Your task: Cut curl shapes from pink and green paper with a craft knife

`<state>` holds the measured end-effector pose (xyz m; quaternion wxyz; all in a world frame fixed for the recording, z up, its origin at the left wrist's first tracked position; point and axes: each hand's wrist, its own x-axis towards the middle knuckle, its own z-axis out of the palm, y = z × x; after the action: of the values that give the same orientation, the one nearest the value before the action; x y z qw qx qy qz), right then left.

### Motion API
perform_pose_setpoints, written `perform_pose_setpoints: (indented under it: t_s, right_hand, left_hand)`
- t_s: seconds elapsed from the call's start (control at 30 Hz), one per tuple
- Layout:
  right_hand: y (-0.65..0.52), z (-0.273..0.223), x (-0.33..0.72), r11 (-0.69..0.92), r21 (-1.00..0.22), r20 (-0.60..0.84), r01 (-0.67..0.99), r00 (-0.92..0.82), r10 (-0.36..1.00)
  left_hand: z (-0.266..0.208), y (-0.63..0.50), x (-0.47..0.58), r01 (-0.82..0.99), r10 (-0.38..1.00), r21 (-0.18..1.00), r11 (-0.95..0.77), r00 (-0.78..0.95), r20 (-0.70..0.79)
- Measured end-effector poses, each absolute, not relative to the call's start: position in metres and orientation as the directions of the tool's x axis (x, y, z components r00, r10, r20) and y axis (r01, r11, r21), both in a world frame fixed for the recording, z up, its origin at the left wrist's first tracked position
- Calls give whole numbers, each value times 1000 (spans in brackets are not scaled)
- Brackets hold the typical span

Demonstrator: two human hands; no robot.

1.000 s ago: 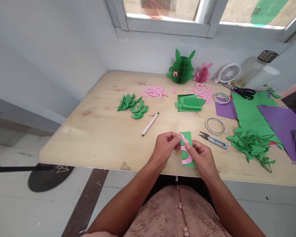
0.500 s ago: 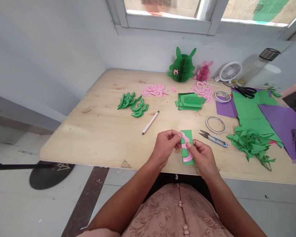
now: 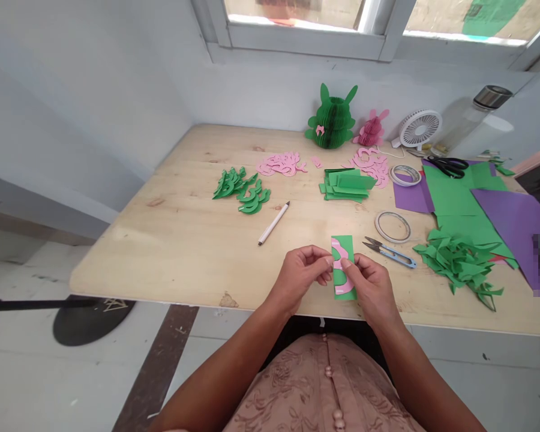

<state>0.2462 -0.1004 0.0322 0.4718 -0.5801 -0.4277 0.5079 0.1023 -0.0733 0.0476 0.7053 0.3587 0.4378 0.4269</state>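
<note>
Head view: right fingers point(image 3: 353, 270) are pinching a green card point(image 3: 348, 247) and pink cutout point(image 3: 342, 290) near the surface's point(image 3: 184, 252) front edge; left fingers point(image 3: 323, 264), almost together, are meeting the card's left side, grip unclear. Snips point(image 3: 396, 257) and tape point(image 3: 393, 240) are lying close right, scraps point(image 3: 461, 261) crowding beyond, a pen point(image 3: 274, 224) resting leftward.

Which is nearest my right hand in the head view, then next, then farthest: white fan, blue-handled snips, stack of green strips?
From the right hand:
1. Blue-handled snips: just beyond, slightly right.
2. Stack of green strips: farther back, slightly left.
3. White fan: near the wall, right.
</note>
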Motion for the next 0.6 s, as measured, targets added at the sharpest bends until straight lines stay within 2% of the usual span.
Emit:
perform_pose_setpoints:
  t_s: [0.6]
  right_hand:
    - [-98,33,245,-164,-986,-162,8,120,979]
  left_hand:
    - [45,-74,101,-251,908,888,385,273,-317]
